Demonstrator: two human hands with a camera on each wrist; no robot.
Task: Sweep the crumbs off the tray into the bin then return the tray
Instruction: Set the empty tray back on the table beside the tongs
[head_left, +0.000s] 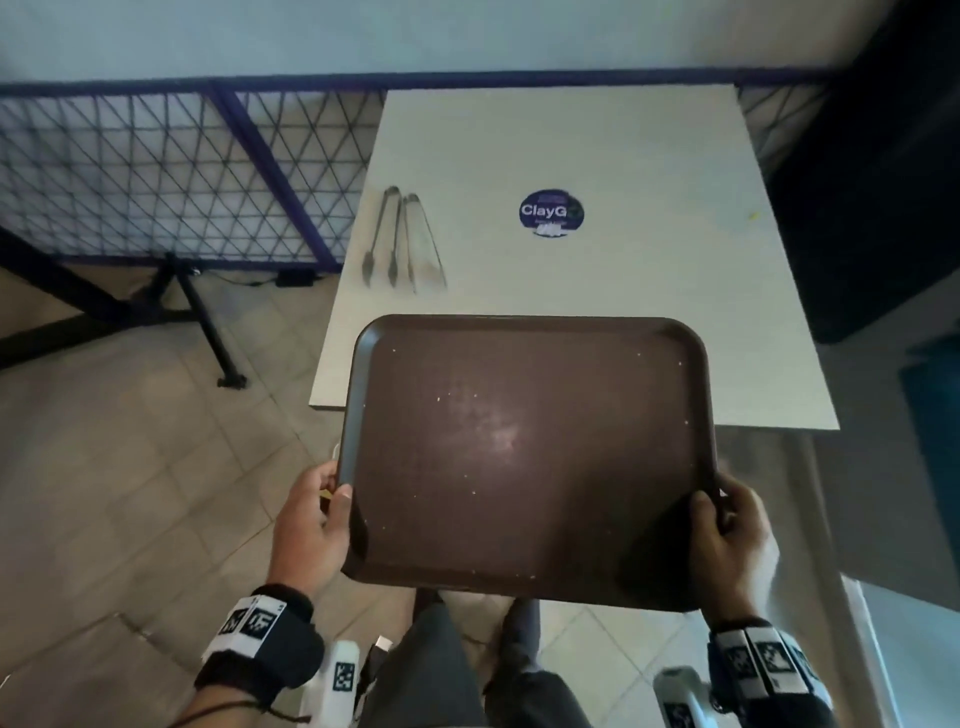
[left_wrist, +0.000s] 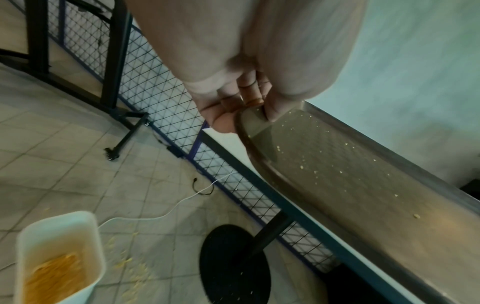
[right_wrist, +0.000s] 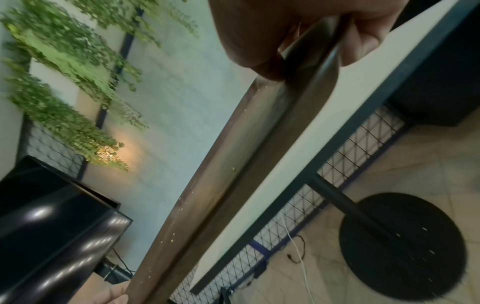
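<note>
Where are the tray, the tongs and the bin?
tray (head_left: 530, 457): head view, middle of its brown inner surface.
tongs (head_left: 402, 239): head view, arm of the pair lying on the white table.
bin (left_wrist: 59, 226): left wrist view, white upper wall.

Dim indoor light, cool cast. Soft glare patch mid tray (head_left: 498, 431), near corners in shadow. Head view bends lines at edges; tongs (head_left: 402, 239) smeared by blur. Left wrist view: bin (left_wrist: 59, 259) out of focus, hand close and soft. Right wrist view: foliage (right_wrist: 64, 86) motion-blurred, warm glow on wall (right_wrist: 130, 150).
</note>
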